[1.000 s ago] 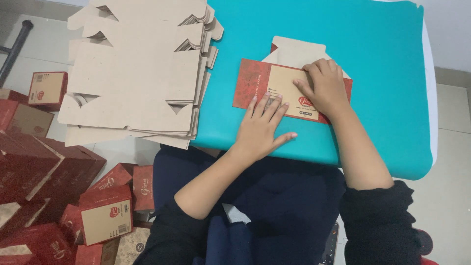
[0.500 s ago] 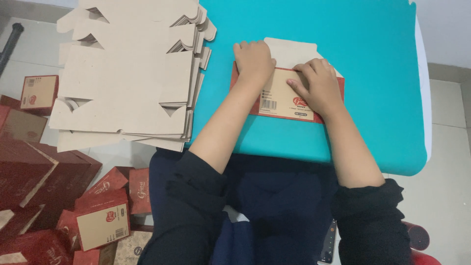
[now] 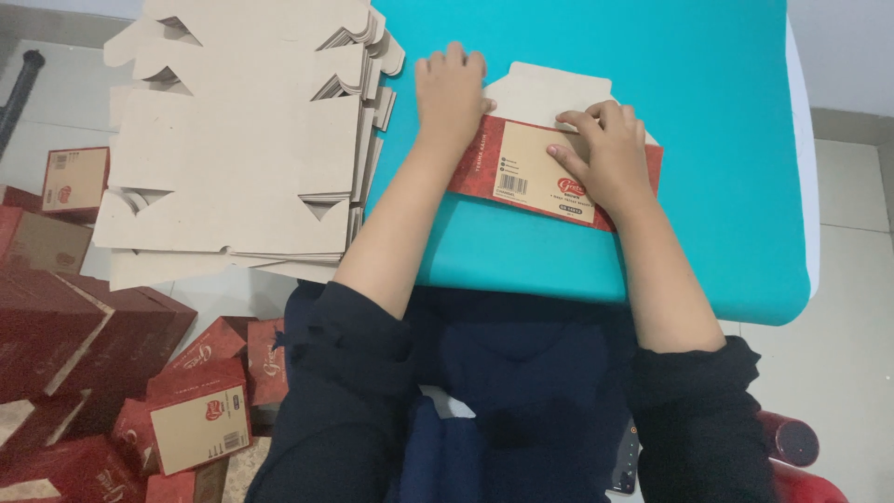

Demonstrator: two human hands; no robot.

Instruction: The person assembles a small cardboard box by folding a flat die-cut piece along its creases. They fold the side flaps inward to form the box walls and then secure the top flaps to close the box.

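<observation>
Both hands press down on a flat carton lying on the teal table — a red and tan piece of folded cardboard with a plain tan flap sticking out at its far edge. The left hand lies palm down on the carton's left end, fingers together and stretched flat, so it grips nothing and only bears on the board. The right hand sits on the carton's right half with its fingers bent, the tips pushing at the line where the red panel meets the tan flap; it too pinches nothing that can be seen. The carton lies near the middle of the table, just in front of the person's body, slightly turned so its right end sits lower in view. To the left, touching the table's edge, a thick stack of unfolded tan cardboard blanks lies spread out. Lower left, on the floor, a heap of made-up red boxes lies in disorder — some upright, some tipped.
</observation>
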